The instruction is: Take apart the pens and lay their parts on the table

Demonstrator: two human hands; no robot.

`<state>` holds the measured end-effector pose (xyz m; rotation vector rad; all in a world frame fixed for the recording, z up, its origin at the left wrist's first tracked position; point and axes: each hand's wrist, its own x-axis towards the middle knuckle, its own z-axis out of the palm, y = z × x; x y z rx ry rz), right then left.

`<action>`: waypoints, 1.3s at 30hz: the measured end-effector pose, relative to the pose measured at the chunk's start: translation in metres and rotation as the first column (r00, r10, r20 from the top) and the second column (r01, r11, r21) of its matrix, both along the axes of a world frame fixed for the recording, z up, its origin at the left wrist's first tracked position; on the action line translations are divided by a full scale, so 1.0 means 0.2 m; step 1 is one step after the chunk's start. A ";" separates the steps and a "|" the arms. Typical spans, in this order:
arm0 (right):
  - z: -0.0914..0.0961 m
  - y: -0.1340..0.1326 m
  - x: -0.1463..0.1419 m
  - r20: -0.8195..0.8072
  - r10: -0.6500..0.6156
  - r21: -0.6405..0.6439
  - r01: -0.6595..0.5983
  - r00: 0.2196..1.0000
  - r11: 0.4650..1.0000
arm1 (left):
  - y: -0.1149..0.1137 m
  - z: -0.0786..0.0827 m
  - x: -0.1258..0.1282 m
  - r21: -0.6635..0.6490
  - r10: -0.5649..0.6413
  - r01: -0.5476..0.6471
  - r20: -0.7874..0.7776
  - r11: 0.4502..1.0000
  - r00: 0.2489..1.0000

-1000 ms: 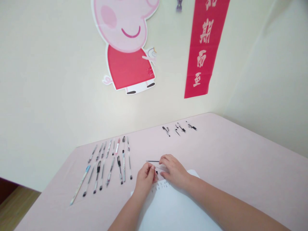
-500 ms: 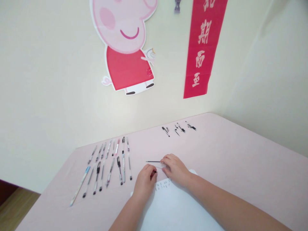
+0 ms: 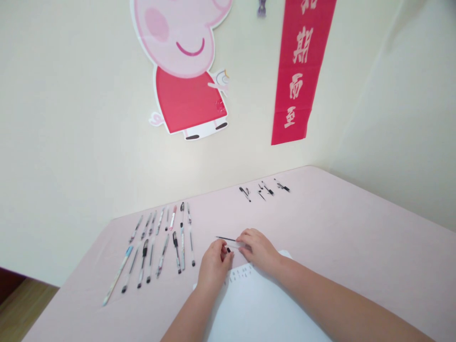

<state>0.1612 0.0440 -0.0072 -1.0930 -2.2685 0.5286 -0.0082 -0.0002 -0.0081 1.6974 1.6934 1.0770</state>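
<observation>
The grip of the left hand [image 3: 213, 267] pinches a small black piece [image 3: 228, 250]; that of the right hand [image 3: 258, 249] holds a clear barrel [image 3: 234, 246]. From the right fingertips, a dark refill [image 3: 225, 238] extends leftward. Slender parts call for straight alignment.

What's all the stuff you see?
Table: one, pale pink, below
Pens: about sixteen, mostly clear and black, table's left
Pen parts: several, mostly black, table's back
Thin rod: one, dark, beside right hand
Tube: one, clear, in right hand
Small piece: one, black, in left hand
Paper: one, white, marked, bottom
Wall: one or more, cream, behind
Pig cutout: one, pink and red, wall
Banner: one, red, right of pig
Unclear thing: one, purple, top
Floor: one patch, brown, lower left
Left hand: one, bare, centre
Right hand: one, bare, centre
Forearms: two, bare, bottom
</observation>
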 end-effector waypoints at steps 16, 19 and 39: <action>0.09 -0.06 -0.10 0.234 -0.047 -0.011 0.051 0.971 0.999 | 0.05 -0.05 -0.04 0.055 0.156 -0.160 0.067 0.986 0.985; 0.12 -0.07 -0.14 0.341 -0.065 0.014 0.064 0.938 0.998 | 0.06 -0.05 -0.06 0.022 0.229 -0.235 0.153 0.972 0.961; 0.06 0.12 -0.18 0.468 -0.183 0.070 0.170 0.865 0.983 | 0.07 -0.05 -0.07 -0.021 0.270 -0.272 0.233 0.962 0.934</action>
